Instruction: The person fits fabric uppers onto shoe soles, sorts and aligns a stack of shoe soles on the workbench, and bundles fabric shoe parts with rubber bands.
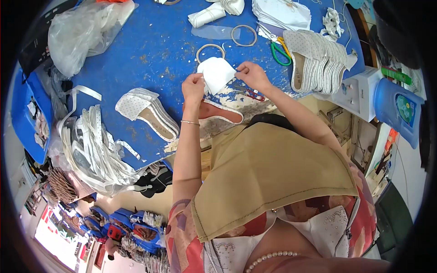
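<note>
A white curved piece (217,74) is stretched between my two hands above the blue table (136,54). My left hand (193,87) pinches its left edge, and my right hand (253,76) pinches its right corner. Just below the piece lies a reddish-brown sole (218,113) with a pale rim, partly hidden by my left hand and wrist. A tape ring (210,46) rests behind the white piece, and another ring (244,35) lies farther right.
Stacked dotted shoe pieces lie left (150,113) and right (318,61). Green-and-orange-handled scissors (281,53) are beside the right stack. White straps (98,148) pile up at the left edge, below a plastic bag (84,36). A water dispenser (357,93) stands right.
</note>
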The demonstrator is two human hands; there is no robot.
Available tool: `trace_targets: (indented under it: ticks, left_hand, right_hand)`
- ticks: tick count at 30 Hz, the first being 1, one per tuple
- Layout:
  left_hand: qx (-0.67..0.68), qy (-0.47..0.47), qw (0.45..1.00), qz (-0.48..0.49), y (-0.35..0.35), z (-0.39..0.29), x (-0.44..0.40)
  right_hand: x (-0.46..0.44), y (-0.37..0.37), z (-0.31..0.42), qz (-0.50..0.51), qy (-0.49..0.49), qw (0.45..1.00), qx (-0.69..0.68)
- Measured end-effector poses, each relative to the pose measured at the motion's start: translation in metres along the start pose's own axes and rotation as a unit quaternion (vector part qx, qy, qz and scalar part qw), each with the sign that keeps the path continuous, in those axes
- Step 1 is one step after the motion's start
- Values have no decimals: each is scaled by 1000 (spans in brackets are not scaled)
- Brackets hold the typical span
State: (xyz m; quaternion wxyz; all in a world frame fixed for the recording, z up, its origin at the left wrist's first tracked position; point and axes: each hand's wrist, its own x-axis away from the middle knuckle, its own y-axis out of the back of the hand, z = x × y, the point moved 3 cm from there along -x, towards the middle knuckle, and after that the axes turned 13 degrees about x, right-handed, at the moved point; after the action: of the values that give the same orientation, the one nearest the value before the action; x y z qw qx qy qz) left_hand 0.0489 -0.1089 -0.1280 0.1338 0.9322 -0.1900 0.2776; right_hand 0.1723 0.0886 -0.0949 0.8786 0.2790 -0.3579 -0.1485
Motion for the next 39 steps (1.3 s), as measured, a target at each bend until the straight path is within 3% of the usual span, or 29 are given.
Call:
trace_targets:
  ticks: [3,14,24,29,36,39]
  left_hand:
    - [107,75,991,18,1,-6,2]
    - [141,117,983,30,5,-8,2]
    - [127,98,987,17,15,-18,11]
    - [112,86,990,29,9,-9,5]
    - [-31,-55,998,18,-7,3,-9]
    - [-127,-91,987,-43,-9,6,-14]
  right_hand:
    - [-9,-6,5,5,-27,995,97]
    - [-12,-10,-8,17,-31,996,76]
    - [17,-8,-38,-96,20,989,-110]
    - [46,-9,-66,-55,1,988,-143]
    - [67,-18,-91,-11,-20,991,-130]
    - [71,-17,-90,-16,-26,986,-164]
